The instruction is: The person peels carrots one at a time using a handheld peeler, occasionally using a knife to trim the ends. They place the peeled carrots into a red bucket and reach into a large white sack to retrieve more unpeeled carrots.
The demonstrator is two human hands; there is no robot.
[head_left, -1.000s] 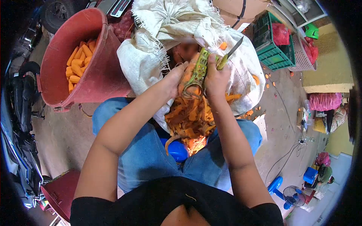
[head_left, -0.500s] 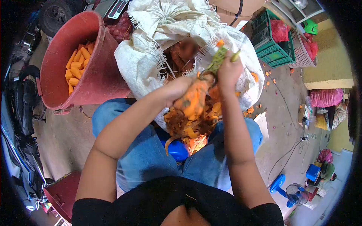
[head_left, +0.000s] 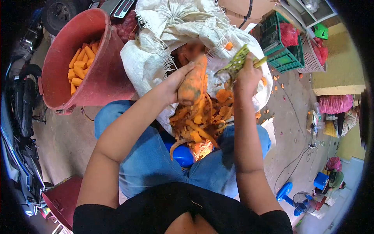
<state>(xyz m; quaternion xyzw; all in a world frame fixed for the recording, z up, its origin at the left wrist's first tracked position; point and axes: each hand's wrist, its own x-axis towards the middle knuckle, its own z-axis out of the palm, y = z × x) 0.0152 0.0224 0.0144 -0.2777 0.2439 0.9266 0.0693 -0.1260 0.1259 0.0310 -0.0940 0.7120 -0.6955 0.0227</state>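
- Head view: left hand (head_left: 171, 84) wrapped around a carrot (head_left: 191, 82), raised over the lap, partly peeled by the look of it.
- Right hand (head_left: 246, 75) clenched on a green peeler (head_left: 236, 63), just beside.
- Heap of curled orange peelings (head_left: 199, 123) below; red bucket (head_left: 102, 80) part-filled with smooth peeled carrots (head_left: 80, 64).
- Coarse woven white sack (head_left: 156, 64) open behind, more seemingly left.

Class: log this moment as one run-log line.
left hand: holds carrot | right hand: holds peeler | peels: on lap
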